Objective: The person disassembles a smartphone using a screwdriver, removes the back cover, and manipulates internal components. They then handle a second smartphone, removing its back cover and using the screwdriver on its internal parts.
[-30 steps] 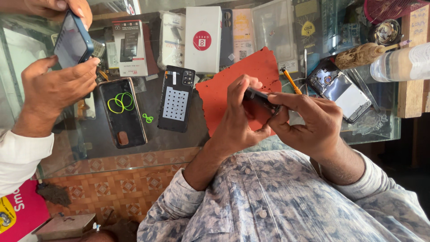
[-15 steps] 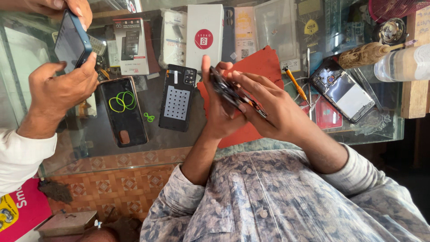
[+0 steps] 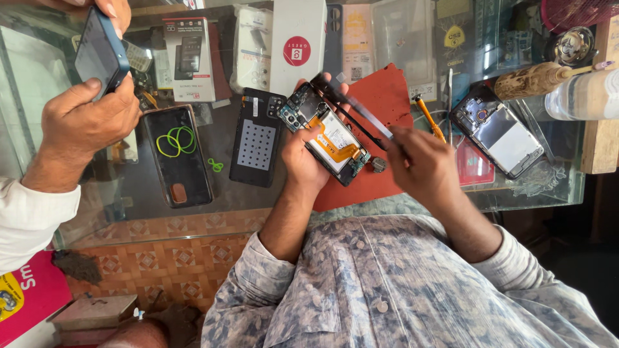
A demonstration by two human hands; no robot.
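My left hand point(image 3: 300, 161) grips an opened phone point(image 3: 332, 138), its orange flex and dark boards facing up, above a red mat point(image 3: 387, 96) on the glass counter. My right hand point(image 3: 422, 171), just to the right, pinches a thin dark flat panel point(image 3: 361, 116) seen nearly edge-on. The panel slants up to the left across the phone's top edge. A small round dark part point(image 3: 378, 165) lies on the mat between my hands.
A black back cover point(image 3: 258, 138) and a dark phone with green rubber bands point(image 3: 177, 154) lie to the left. Another opened phone point(image 3: 500, 132), an orange-handled tool point(image 3: 429, 119), a wooden handle point(image 3: 532, 80) and a bottle point(image 3: 583, 93) sit right. Another person's hand point(image 3: 87, 122) holds a dark phone point(image 3: 100, 51).
My hands held the phone together, closed. Now the thin panel is lifted away in my right hand and the phone's insides show. The other person's hands barely moved.
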